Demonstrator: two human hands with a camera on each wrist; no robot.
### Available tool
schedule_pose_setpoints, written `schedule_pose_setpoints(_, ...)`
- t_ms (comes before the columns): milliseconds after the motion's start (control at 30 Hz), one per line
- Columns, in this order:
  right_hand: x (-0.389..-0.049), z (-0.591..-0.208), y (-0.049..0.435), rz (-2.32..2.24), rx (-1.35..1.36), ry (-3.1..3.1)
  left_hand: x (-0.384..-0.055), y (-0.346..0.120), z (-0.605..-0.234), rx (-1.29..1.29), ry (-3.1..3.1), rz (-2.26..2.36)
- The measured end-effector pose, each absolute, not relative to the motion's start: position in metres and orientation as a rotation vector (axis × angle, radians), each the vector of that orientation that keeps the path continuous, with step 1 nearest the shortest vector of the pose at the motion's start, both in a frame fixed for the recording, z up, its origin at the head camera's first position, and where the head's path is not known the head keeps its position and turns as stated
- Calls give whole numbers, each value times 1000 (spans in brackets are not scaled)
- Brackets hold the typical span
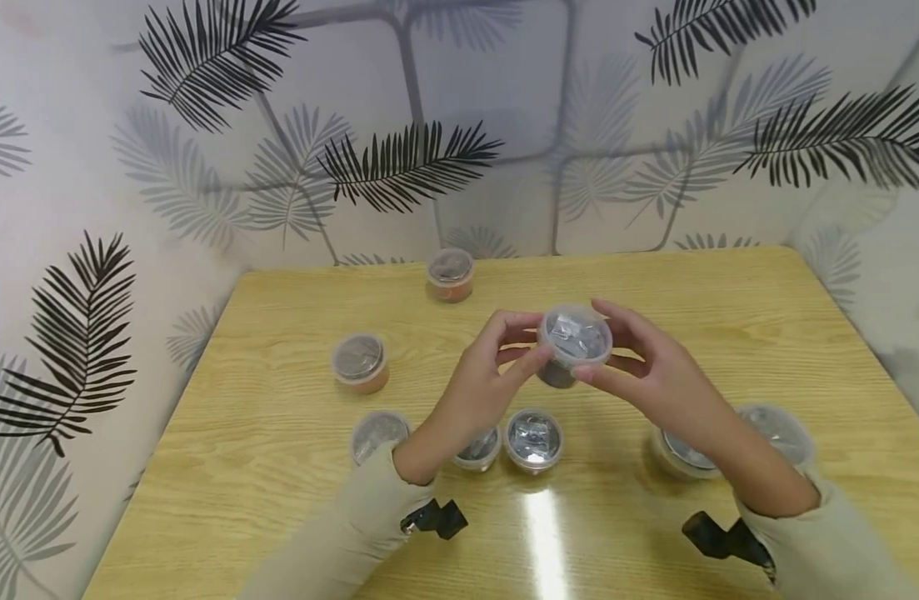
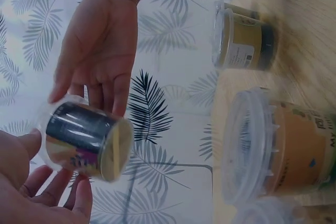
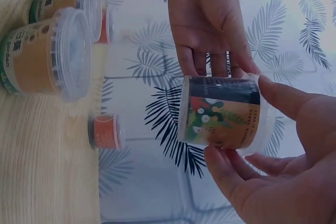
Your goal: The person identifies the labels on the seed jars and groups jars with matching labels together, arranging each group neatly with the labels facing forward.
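Note:
Above the table, a small round cup (image 1: 575,333) with a clear lid is held between both hands. My left hand (image 1: 481,375) grips its left side, with the thumb near the lid's rim. On the opposite side my right hand (image 1: 665,379) grips it with thumb and fingers. The wrist views show the cup (image 2: 86,140) tilted, its side wrapped in a dark and tan label with a colourful picture (image 3: 220,116). Just below the hands on the table stands another lidded cup (image 1: 534,440).
Similar lidded cups stand about the wooden table (image 1: 264,467): one at the back (image 1: 450,275), one to the left (image 1: 360,363), and others (image 1: 380,435) partly behind my left forearm. Larger tubs (image 1: 777,433) flank my right forearm. A leaf-patterned wall covering (image 1: 489,100) borders the back.

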State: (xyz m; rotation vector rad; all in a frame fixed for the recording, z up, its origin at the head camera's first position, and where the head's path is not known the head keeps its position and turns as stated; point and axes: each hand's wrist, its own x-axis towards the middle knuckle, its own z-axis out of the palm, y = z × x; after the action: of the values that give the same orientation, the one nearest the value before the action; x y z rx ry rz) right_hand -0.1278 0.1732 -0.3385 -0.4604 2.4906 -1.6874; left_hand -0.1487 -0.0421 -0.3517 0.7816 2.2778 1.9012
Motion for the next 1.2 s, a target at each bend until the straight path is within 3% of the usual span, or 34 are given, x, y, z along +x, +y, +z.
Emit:
schedule_pose_setpoints(567,-126,-349,172,-1748,-528,2400,-145,-41,-372,932,2186,1917)
schedule_pose_setpoints(833,-125,-343,174,-1880,-395,2360,-132,-44,-352,807,2142,2032)
schedule_pose_setpoints(1200,-119,-341,171,-1904,-555,2189,-125,-47,-340,798,2074,2014)
